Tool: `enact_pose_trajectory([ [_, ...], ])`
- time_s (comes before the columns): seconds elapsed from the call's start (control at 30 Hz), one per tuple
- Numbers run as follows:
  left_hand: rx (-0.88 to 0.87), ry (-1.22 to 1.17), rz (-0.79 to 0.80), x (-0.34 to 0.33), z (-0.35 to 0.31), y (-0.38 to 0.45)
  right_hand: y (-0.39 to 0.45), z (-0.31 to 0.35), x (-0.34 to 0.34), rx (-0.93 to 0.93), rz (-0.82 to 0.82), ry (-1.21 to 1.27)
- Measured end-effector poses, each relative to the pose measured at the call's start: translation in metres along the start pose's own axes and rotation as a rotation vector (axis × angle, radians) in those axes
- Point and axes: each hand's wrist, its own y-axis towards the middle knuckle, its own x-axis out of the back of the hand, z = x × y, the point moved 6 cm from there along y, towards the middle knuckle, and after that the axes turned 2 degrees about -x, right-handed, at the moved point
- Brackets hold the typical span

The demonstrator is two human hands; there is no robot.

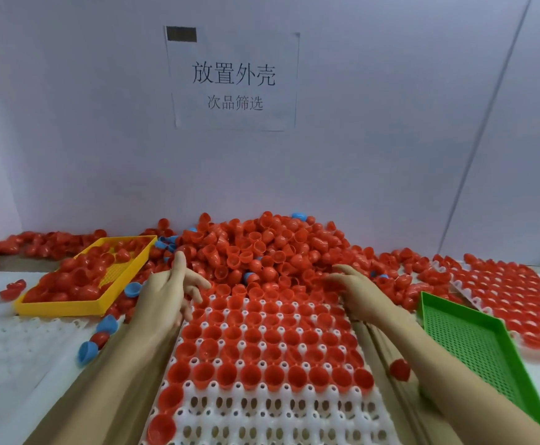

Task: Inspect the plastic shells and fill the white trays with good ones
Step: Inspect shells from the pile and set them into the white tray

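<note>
While the heap of loose red plastic half-shells (256, 252) lay piled against the back wall, a shallow yellow perforated plastic tray (79, 308) sat at the far left, partly filled with red shells. A few blue plastic half-shells (87, 352) lay scattered beside it. Next came the left hand (166, 290), fingers loosely spread and half curled at the heap's near edge; whether it pinched a shell could not be told. Between the forearms ran the white moulded plastic tray (275, 412), its long axis pointing away from the person toward the heap, far rows filled with red shells, nearest rows mostly bare. The right hand (355, 293) hovered flat and relaxed over the tray's far right corner, touching the heap's fringe and gripping nothing visible. Both hands sat about equally near the heap, so either could probably draw the next shell back. A green perforated plastic tray (474, 345) lay rightward, beyond it another filled white tray (519, 303).
</note>
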Motion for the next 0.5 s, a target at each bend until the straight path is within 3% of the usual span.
enact_pose_trajectory([
  [0.2, -0.016, -0.019, 0.023, -0.005, 0.000, -0.002, 0.008, -0.005, -0.003, 0.010, -0.119, -0.140],
  [0.37, -0.017, 0.019, 0.039, -0.006, -0.003, -0.004, 0.011, -0.003, -0.006, 0.021, -0.084, -0.164],
  [0.5, -0.010, 0.009, 0.046, -0.006, -0.005, -0.006, 0.006, -0.013, 0.003, -0.112, -0.190, 0.066],
])
